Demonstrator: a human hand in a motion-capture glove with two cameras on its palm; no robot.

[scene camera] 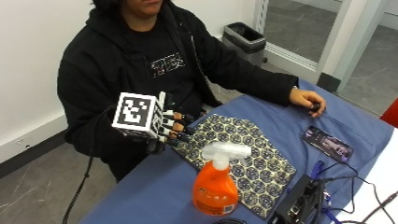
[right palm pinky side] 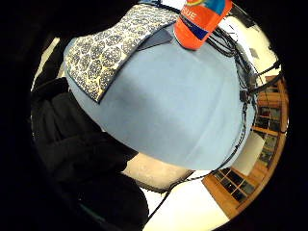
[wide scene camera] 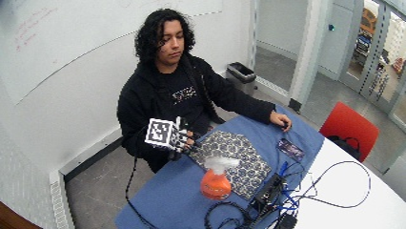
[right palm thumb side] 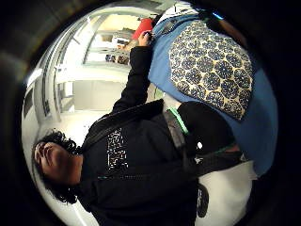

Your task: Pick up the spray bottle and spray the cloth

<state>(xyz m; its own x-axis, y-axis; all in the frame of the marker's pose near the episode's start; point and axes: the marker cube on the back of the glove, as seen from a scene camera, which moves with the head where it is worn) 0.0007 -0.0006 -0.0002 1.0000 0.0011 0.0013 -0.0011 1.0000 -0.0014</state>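
Gloved right hand raised beside the cloth, bottle standing untouched.

The blue-covered table [scene camera: 155, 186] carries a patterned cloth [scene camera: 249, 158] spread flat. The orange spray bottle [scene camera: 214, 186] with its white trigger head stands upright at the cloth's near edge. The right hand [scene camera: 171, 128] hovers by the cloth's corner, well short of the bottle, fingers relaxed and grasping nothing. The bare hand [scene camera: 309, 100] rests on the table's far side, near a phone [scene camera: 328, 143].

Outside view: marker cube covers most of the gloved right hand [scene camera: 167, 128]; only fingertips show, curl unreadable. Spray bottle [scene camera: 216, 183] label too small to read. Little finger side palm view: bottle cut off at the upper frame edge, trigger head out of sight. Patterned cloth [scene camera: 245, 155]: lower right corner hidden behind a black box [scene camera: 300, 204].
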